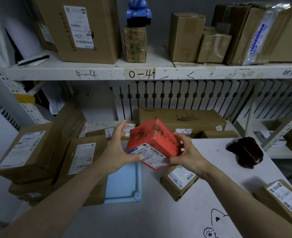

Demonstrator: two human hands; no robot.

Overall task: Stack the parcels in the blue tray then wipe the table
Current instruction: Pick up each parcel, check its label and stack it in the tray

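Note:
A red parcel (152,140) with a white shipping label is tilted in the air above the right edge of the blue tray (124,182). My right hand (186,155) grips its lower right corner. My left hand (119,148) has spread fingers at the parcel's left side, thumb touching the bottom edge near the label. Two brown parcels lie on the white table (159,217): a small one (177,181) just under my right wrist and another (282,198) at the right edge. A dark brown cloth (245,152) lies at the table's far right.
Stacked cardboard boxes (30,152) stand left of the tray. More boxes (181,119) fill the lower shelf behind the table. An upper shelf (141,73) carries boxes and a blue figure (138,11). A metal rack post (282,127) stands at right.

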